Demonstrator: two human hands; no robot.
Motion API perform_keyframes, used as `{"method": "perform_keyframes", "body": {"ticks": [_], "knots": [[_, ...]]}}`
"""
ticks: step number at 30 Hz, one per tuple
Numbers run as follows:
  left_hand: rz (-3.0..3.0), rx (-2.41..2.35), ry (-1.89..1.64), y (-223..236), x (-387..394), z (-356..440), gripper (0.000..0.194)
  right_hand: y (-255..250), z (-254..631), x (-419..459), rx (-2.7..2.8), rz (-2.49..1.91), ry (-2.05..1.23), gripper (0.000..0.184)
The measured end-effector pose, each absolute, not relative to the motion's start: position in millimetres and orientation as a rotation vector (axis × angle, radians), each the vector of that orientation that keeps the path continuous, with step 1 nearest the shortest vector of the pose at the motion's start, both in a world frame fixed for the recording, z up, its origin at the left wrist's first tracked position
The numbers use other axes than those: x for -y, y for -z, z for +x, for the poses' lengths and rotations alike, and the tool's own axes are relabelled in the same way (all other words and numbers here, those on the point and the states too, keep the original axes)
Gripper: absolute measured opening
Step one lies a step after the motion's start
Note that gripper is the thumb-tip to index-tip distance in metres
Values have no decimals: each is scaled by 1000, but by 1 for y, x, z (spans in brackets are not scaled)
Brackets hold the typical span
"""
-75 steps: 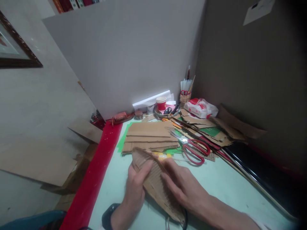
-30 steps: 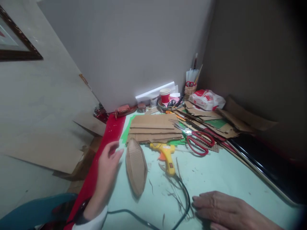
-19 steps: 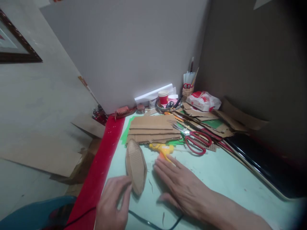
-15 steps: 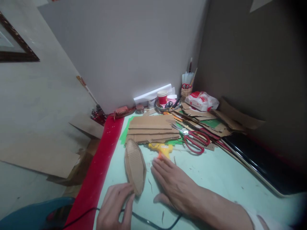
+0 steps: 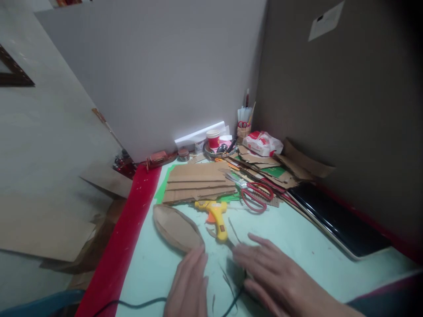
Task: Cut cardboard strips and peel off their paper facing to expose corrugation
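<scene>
A boat-shaped cardboard piece (image 5: 178, 226) with a low rim lies on the pale green tabletop, slanting toward me. My left hand (image 5: 188, 284) rests by its near tip, fingers stretched out and touching or covering that end. To the right, a yellow hot glue gun (image 5: 216, 215) with an orange trigger lies on its side. My right hand (image 5: 269, 275), slightly smeared by motion, is just below and right of the gun's handle, its fingers extended and apart from the thumb. Part of the black cord (image 5: 139, 304) passes behind my hands.
Beyond the gun lie stacked cardboard sheets (image 5: 198, 178) and red-handled scissors (image 5: 253, 191). Cardboard scraps (image 5: 257, 157) and a shiny black flat object (image 5: 337, 220) are on the right. Farther back stand a red paper cup (image 5: 213, 140) and a pen holder (image 5: 243, 131). Grey panels (image 5: 158, 75) rise behind.
The cardboard piece has turned, its near tip swinging right along with my left hand. My right hand has drawn back from the glue gun, uncovering its handle. The view has shifted slightly.
</scene>
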State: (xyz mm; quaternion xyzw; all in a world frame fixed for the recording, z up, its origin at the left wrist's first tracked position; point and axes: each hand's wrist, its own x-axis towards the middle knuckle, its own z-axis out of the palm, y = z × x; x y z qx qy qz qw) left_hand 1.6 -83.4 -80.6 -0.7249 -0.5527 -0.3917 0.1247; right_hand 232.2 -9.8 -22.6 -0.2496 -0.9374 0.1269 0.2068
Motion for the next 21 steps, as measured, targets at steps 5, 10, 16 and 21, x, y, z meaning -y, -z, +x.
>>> {"method": "perform_keyframes", "body": {"ticks": [5, 10, 16, 21], "knots": [[-2207, 1393, 749, 82, 62, -4, 45, 18, 204, -34, 2504, -1205, -412, 22], [-2125, 1492, 607, 89, 61, -21, 46, 21, 163, -55, 2572, -1350, -337, 24], [-2070, 1596, 590, 96, 67, -27, 46, 29, 145, -64, 2636, -1404, -349, 36], [-2071, 1652, 659, 104, 57, -35, 55, 33, 147, -67, 2557, -1380, -447, 33]]}}
